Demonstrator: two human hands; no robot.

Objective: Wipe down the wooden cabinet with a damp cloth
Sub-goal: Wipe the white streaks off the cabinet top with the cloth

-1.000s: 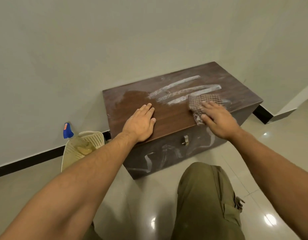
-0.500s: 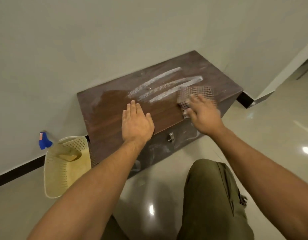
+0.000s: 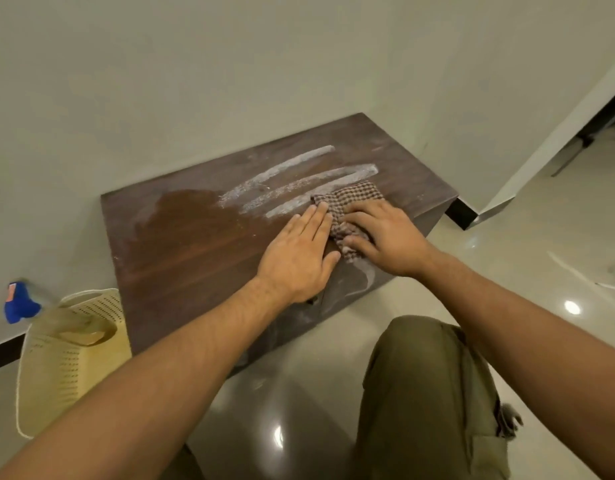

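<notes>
A low dark wooden cabinet stands against the wall. Its top carries three white dusty streaks in the middle and a wiped, darker patch to their left. A brown checked cloth lies bunched near the front right of the top. My right hand lies on it, with the cloth gathered between fingers and thumb. Pressed flat on the wood just left of the cloth is my left hand, fingers straight, their tips touching the cloth's edge. White smears show on the cabinet's front face below my hands.
A cream perforated plastic basket stands on the floor left of the cabinet, with a blue-capped spray bottle behind it by the wall. My knee in olive trousers is in front of the cabinet. Glossy tiled floor extends to the right.
My left hand has slid right across the top until it meets the cloth. The right hand has drawn the cloth a little leftward and bunched it. My view has shifted.
</notes>
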